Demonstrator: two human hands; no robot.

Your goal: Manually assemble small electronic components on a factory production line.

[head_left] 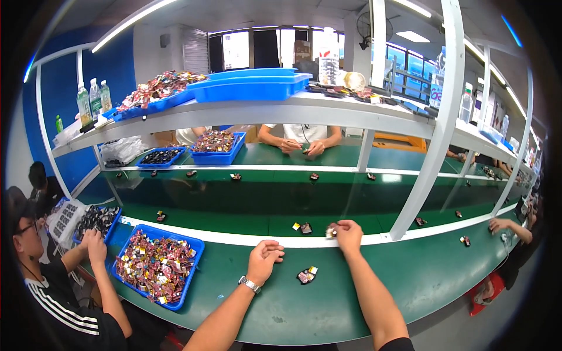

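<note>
The right hand [349,236] has its fingers closed on a small part [332,231] with a pale face, which sits at the fingertips on the left side of that hand, over the white rail [294,239]; whether the part touches the rail is too small to tell. The left hand [266,260], with a metal-banded watch [250,285] at its wrist, hangs loosely curled over the green surface [275,319], its thumb and fingers a little apart and nothing seen between them. Just right of and nearer the body than the left hand, a small black-edged cluster [307,275] with pink and yellow pieces lies on the surface. Beyond both hands, across the rail, lies a dark module [305,228] with a yellow-and-white tag [296,226] beside it. Well to the left of the left hand stands a blue tray [196,257] heaped with pink, white and yellow pieces [153,266].
</note>
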